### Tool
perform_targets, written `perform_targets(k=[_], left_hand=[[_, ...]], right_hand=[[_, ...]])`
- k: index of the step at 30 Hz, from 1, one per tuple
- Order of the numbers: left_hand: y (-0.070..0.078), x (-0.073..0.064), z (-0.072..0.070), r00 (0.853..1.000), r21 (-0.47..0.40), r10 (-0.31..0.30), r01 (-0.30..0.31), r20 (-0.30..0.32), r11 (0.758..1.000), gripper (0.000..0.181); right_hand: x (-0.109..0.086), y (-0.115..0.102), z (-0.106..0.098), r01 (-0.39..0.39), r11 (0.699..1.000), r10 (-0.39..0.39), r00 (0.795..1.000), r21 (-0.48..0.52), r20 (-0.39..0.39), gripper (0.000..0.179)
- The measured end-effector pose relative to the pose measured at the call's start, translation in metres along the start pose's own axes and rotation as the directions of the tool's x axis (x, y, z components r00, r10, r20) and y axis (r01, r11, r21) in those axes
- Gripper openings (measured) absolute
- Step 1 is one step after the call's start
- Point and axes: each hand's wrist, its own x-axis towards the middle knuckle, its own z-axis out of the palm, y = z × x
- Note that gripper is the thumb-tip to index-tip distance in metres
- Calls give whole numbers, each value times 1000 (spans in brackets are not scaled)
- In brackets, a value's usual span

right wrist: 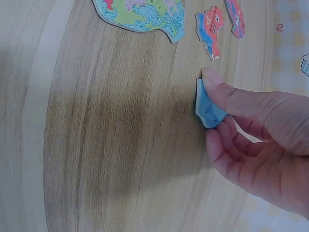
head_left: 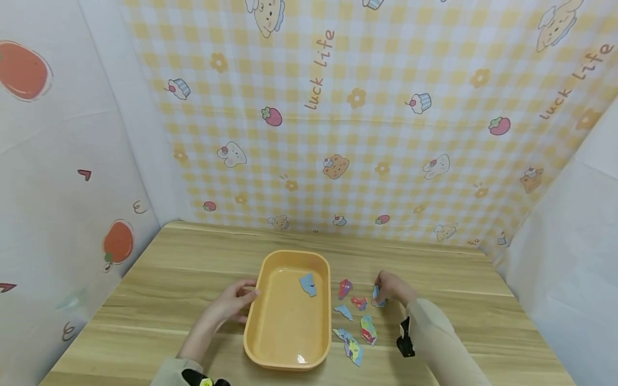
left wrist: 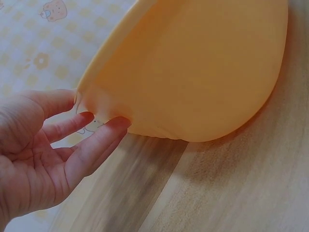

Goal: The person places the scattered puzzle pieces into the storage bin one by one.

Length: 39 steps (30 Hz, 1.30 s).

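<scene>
A yellow-orange tray [head_left: 287, 327] stands on the wooden surface [head_left: 193, 268], and inside it, near its right wall, lies a flat blue-grey piece [head_left: 307, 283]. To the right of the tray are several loose pieces: a red-purple one [head_left: 345, 289], a small red one [head_left: 359, 303], a narrow blue one [head_left: 344, 312], a green and red one [head_left: 368, 329] and a long multicoloured one [head_left: 350, 346]. The right wall of the tray rises between these pieces and its inside. Behind the surface hangs a checked cloth [head_left: 289, 80].

The head view shows the inside of the tray, but there the right hand [head_left: 393, 288] covers a part of the held light-blue piece [right wrist: 210, 107]. The right wrist view shows this piece better, with its thick edge and small dark marks. The left wrist view shows the fingers against the outer wall of the tray, which the rim hides from above.

The hands are well apart, one on each side of the tray. The left hand [head_left: 234, 303] has its fingers spread, touching the tray at its left side. The right hand pinches the held light-blue piece between thumb and bent fingers, low over the surface.
</scene>
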Motion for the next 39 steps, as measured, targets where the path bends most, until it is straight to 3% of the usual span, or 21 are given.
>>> perform_targets(k=[5, 8, 15, 30, 39], left_hand=[[0, 0, 0, 1000, -6, -5, 5, -2, 1000, 49], [0, 0, 1, 1000, -9, -10, 10, -4, 1000, 48], [1, 0, 2, 1000, 7, -8, 8, -9, 1000, 50], [2, -1, 0, 1000, 3, -1, 1, 7, 1000, 51], [2, 0, 0, 1000, 11, 11, -11, 15, 1000, 50]], right_hand=[[-2, -1, 1, 13, 999, -14, 1000, -33, -26, 43], [-3, -3, 2, 7, 1000, -7, 999, 3, -38, 38], [-8, -14, -5, -1, 999, 3, 1000, 54, -24, 29], [-6, -23, -19, 16, 997, -16, 1000, 69, -1, 29], [-7, -39, -26, 38, 992, -42, 999, 119, 26, 26]])
